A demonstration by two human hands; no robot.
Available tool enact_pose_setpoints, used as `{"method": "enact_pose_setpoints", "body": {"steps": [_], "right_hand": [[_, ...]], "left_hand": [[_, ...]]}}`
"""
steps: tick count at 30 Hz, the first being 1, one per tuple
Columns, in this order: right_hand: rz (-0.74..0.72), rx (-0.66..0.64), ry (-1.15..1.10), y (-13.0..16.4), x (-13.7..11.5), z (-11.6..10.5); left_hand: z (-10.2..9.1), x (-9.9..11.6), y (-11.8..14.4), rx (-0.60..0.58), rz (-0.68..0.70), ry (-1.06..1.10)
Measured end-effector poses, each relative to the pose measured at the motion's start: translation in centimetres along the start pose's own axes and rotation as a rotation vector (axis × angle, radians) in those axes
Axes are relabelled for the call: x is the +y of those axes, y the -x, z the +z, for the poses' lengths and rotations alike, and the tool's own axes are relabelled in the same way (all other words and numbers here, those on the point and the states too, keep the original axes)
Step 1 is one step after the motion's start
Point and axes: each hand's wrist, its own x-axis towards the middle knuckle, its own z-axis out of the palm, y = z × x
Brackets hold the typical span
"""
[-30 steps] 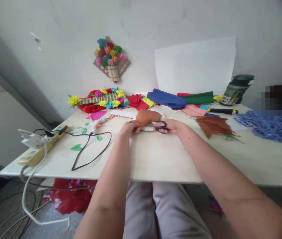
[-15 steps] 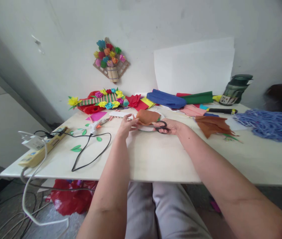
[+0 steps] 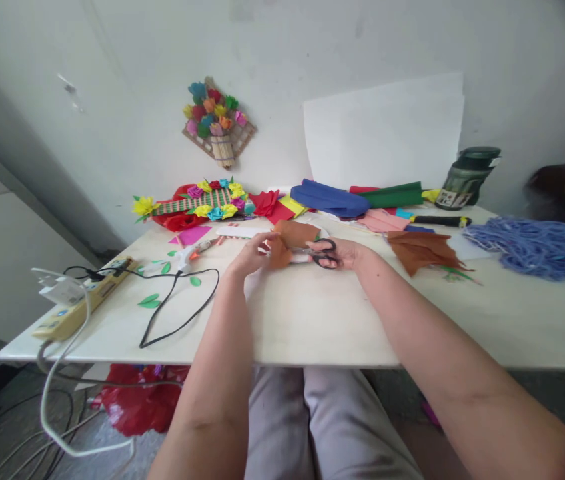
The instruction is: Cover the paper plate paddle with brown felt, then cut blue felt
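Note:
My right hand [image 3: 343, 255] grips black-handled scissors [image 3: 326, 260], their blades pointing left at a piece of brown crepe paper [image 3: 278, 256]. The fingers of my left hand [image 3: 255, 253] pinch that brown paper at its left edge. Behind the blades lies more brown paper [image 3: 297, 232], on top of a white round piece partly covered by it. Whether the two brown parts are still joined I cannot tell. A white strip [image 3: 240, 231] lies just beyond my left hand.
At left are a glue gun [image 3: 185, 259] with a looped black cord, green paper leaves [image 3: 149, 301] and a power strip [image 3: 70, 319]. Along the back lie rolled blue paper [image 3: 330, 199] and a paper-flower piece [image 3: 207, 203]. Blue shreds [image 3: 537, 247] and a bottle [image 3: 467, 179] are at right.
The scissors' handles have spread apart, and the blades now lie across the brown paper. A brown flap now hangs toward me between my left hand and the blades.

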Motion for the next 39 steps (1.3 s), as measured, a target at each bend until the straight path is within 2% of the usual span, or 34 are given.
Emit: {"method": "enact_pose_setpoints", "body": {"steps": [4,7,10,13,17,19,23,25,28,34,39], "right_hand": [[-0.014,-0.014,0.003,0.2,0.1,-0.6],[-0.037,-0.003,0.014,0.5,0.0,-1.0],[-0.075,-0.007,0.025,0.9,-0.2,-1.3],[-0.118,-0.012,0.048,1.2,-0.4,-1.5],[-0.14,0.008,0.122,1.5,-0.5,-1.9],[-0.151,0.007,0.158,1.6,-0.6,-2.0],[-0.139,-0.003,0.188,1.8,-0.8,-1.8],[-0.121,-0.016,0.205,2.1,-0.9,-1.6],[-0.141,-0.001,0.224,2.6,-1.1,-1.8],[-0.259,0.065,0.2,4.0,-1.2,-3.4],[-0.317,0.086,0.371,4.4,-1.6,-4.0]], "left_hand": [[0.2,-0.4,-1.0,0.163,0.09,-0.301],[0.3,-0.4,-1.8,0.202,0.139,-0.371],[0.6,-0.7,-2.3,0.213,0.115,-0.295],[0.9,-1.1,-2.5,0.275,0.1,-0.145],[1.3,-1.0,-2.7,0.342,-0.021,-0.034],[1.4,-0.7,-2.8,0.321,-0.062,-0.031],[1.7,-0.3,-3.1,0.184,-0.055,0.044],[1.8,-0.5,-3.2,0.161,-0.063,0.038],[2.0,-0.8,-3.2,0.201,-0.102,0.026],[2.5,-1.2,-3.2,0.268,-0.12,0.169],[2.6,-1.7,-3.1,0.319,-0.147,0.237]]}}
